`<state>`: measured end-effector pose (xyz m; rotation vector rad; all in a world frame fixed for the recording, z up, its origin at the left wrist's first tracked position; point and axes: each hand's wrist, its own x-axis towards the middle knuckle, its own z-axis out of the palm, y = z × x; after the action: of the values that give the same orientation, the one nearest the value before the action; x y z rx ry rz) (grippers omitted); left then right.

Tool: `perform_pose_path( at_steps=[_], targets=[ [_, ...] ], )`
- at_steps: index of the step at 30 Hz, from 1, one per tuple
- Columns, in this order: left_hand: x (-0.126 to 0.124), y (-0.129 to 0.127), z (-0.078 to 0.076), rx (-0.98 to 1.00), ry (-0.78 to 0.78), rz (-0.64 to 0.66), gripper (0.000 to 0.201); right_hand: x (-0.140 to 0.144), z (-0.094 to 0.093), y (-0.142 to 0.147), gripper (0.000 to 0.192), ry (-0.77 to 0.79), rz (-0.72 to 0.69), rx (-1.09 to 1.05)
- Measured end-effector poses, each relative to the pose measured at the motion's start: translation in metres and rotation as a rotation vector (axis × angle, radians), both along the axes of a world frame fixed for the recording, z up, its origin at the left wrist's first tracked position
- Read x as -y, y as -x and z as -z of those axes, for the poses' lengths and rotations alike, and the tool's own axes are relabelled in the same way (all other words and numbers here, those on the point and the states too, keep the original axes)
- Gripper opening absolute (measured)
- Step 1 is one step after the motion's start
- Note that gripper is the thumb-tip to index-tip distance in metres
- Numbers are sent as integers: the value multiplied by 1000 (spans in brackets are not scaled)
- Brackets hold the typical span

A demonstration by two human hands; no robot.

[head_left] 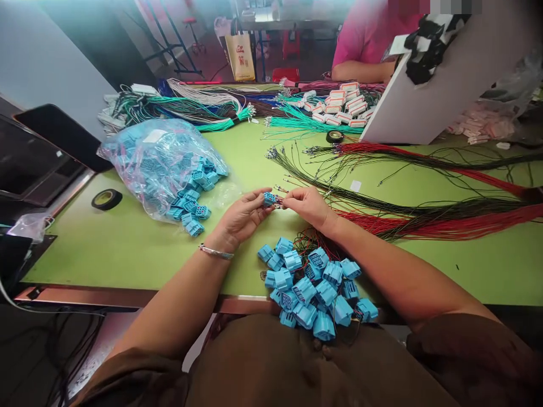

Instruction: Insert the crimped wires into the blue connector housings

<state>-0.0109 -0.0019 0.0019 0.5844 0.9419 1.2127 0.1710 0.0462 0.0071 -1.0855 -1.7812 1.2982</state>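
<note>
Nearest, a heap of wired blue plastic connector housings [314, 294] lies within reach. Above it, the left hand [241, 217] pinches one blue housing [268, 198] steady while the right hand [307, 204] pinches a thin wire [283, 199] at its face; red and dark wire bundles [424, 220] fan beyond.

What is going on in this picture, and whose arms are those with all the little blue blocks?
The picture comes from a camera worn on a person's head, looking down, so the two arms are that person's own. The left hand pinches one small blue plug. The right hand holds a thin wire end right against that plug. They work over a green table. Near the person's lap lies a pile of blue plugs with wires already in them. To the left is a clear bag of blue plugs and a roll of black tape. On the right lie long bundles of red and dark wires. Further back are green wires and white plugs, and another person in a pink shirt sits across the table.
</note>
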Motion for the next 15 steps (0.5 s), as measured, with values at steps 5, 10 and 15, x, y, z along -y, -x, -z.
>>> perform_pose_path(
  at_steps=[5,10,15],
  targets=[
    [-4,7,-1,0,35,57,30,-1,-3,-1,21,34,-81,40],
    [-2,4,-2,-11,2,129,32,0,-6,0,22,65,-168,62],
    [1,4,-1,-45,-29,149,31,1,-14,-2,20,225,-202,137]
  ],
)
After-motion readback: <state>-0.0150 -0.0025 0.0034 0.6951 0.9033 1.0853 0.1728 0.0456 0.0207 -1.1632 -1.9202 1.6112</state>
